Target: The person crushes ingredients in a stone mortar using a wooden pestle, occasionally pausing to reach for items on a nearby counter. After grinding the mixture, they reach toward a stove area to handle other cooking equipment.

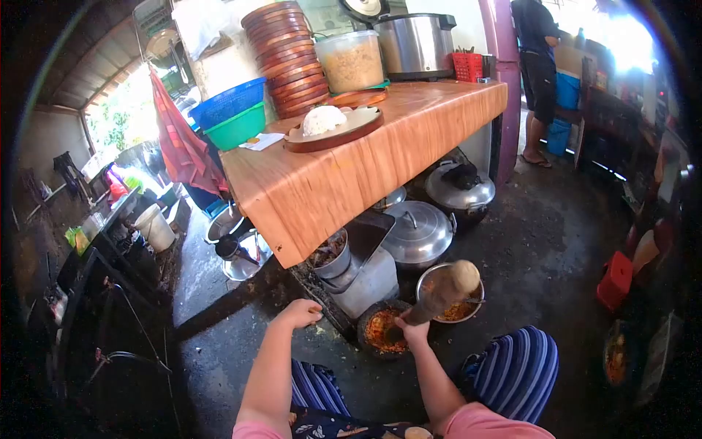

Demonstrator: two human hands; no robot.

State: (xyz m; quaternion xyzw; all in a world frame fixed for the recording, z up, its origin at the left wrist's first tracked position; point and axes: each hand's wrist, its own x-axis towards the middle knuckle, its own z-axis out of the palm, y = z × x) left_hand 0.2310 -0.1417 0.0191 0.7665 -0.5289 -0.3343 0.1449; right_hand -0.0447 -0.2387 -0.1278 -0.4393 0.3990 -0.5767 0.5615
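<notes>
Dark, wet-looking concrete floor (pixel 556 241) filled the head view, with a long wooden counter (pixel 329 183) running overhead from left to right. On the counter stood a stack of brown plates (pixel 289 58), a plastic tub (pixel 351 60), a steel rice cooker (pixel 415 44) and a round tray (pixel 307 140) bearing a mound of white rice. A blue basket (pixel 228 102) sat on a green basin (pixel 238 126) at the far end. Below the counter were two lidded pots (pixel 418 233), one behind the other.

A stone mortar (pixel 384 329) sat on the floor just ahead of the person's knees, holding red-orange paste. The right hand (pixel 413 329) was wrapped tight around the pestle (pixel 439 293), whose lower end was down in the mortar (its thick butt leaned up and to the right). A metal bowl (pixel 450 296) sat just behind it. The left hand (pixel 300 313) hung left of the mortar, fingers curled in a loose fist; whether it held anything could not be told. Another person (pixel 537 66) stood far back.
</notes>
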